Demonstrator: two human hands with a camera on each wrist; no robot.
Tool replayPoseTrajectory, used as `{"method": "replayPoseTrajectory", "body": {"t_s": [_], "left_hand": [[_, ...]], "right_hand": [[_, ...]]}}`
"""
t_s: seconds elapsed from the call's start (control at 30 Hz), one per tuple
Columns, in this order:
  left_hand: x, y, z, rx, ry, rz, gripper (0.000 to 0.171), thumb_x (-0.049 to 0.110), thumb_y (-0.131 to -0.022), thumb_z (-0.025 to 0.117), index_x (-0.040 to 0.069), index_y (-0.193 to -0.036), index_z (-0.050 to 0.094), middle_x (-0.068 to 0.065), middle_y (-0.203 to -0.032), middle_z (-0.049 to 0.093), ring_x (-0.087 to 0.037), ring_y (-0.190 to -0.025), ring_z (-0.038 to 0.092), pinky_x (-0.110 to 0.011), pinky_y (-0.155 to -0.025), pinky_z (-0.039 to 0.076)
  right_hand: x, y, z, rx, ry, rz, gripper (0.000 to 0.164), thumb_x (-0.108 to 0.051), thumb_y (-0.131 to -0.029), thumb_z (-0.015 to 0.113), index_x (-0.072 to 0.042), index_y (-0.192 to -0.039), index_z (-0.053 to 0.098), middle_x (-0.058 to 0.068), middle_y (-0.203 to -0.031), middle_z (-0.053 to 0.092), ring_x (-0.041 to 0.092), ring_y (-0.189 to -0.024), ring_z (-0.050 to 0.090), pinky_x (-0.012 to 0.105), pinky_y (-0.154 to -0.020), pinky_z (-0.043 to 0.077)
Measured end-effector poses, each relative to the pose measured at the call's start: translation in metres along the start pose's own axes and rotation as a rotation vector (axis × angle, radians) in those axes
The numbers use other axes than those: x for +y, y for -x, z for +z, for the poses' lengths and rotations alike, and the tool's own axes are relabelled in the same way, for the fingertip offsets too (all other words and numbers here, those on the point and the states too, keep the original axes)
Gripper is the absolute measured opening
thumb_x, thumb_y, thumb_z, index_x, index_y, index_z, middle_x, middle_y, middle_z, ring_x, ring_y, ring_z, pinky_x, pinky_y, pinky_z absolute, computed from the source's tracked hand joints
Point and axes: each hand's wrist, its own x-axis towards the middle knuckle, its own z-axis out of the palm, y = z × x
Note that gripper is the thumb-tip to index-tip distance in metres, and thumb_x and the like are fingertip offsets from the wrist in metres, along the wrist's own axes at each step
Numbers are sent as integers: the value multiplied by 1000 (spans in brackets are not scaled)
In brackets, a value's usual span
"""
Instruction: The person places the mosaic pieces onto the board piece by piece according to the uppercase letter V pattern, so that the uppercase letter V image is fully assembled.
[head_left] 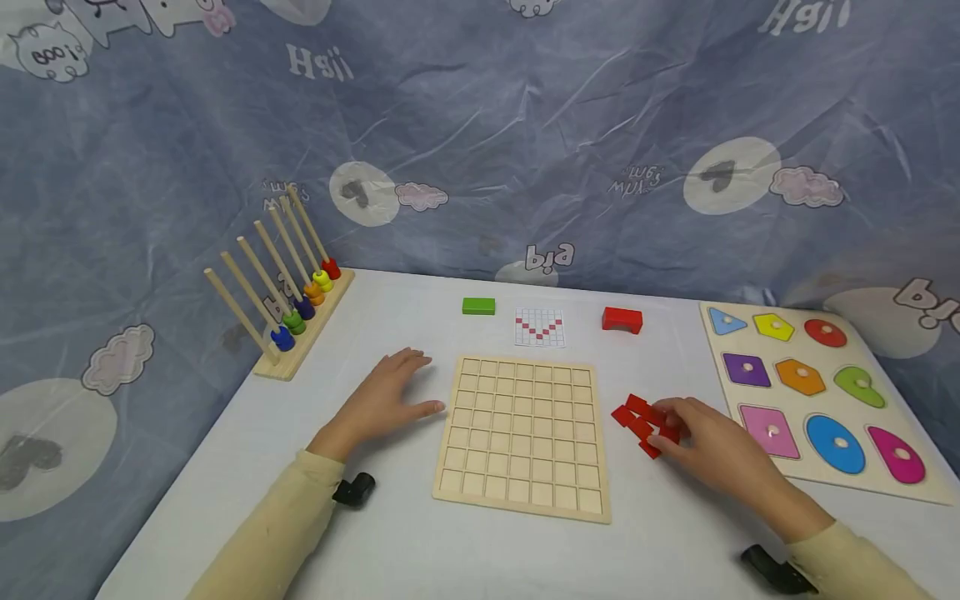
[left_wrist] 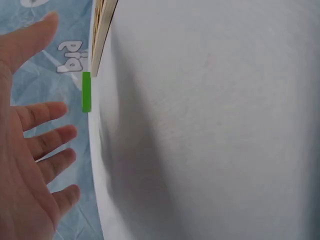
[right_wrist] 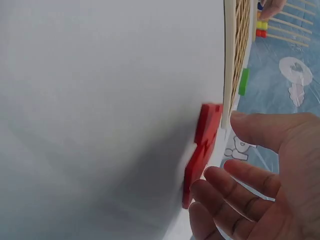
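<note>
A wooden grid board (head_left: 522, 439) with bare square cells lies in the middle of the table. My left hand (head_left: 378, 404) hovers by its left edge, fingers spread and holding nothing, as the left wrist view also shows. To the right of the board several small red tiles (head_left: 640, 427) lie in a loose cluster. Over this cluster reaches my right hand (head_left: 708, 442), thumb and fingertips right at the tiles and partly hiding some. In the right wrist view, the thumb and bent fingers stand apart beside the red tiles (right_wrist: 201, 155), with nothing gripped between them.
Behind the board are a green block (head_left: 478, 306), a pattern card (head_left: 540, 327) with red squares, and a red bridge-shaped block (head_left: 622, 318). A peg stand (head_left: 303, 354) with coloured beads stands at left. At right lies a shape puzzle board (head_left: 806, 397).
</note>
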Motion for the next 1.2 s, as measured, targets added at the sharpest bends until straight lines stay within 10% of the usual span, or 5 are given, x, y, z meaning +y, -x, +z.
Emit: {"method": "replayPoseTrajectory", "body": {"t_s": [0.7, 1.2], "left_hand": [[6, 5, 11, -295, 121, 129, 110, 56, -76, 84, 12, -161, 30, -6, -169, 19, -29, -157, 6, -53, -125, -1], [8, 4, 12, -320, 87, 145, 110, 58, -77, 82, 19, -163, 25, -7, -170, 13, -31, -157, 1, -58, -123, -3]], "right_hand": [[-9, 5, 12, 8, -4, 41, 33, -18, -77, 89, -5, -99, 68, -3, -79, 63, 15, -72, 57, 36, -65, 55], [-7, 7, 16, 53, 14, 1, 34, -18, -74, 91, -6, -96, 69, 0, -84, 63, 17, -77, 58, 40, -70, 58]]}}
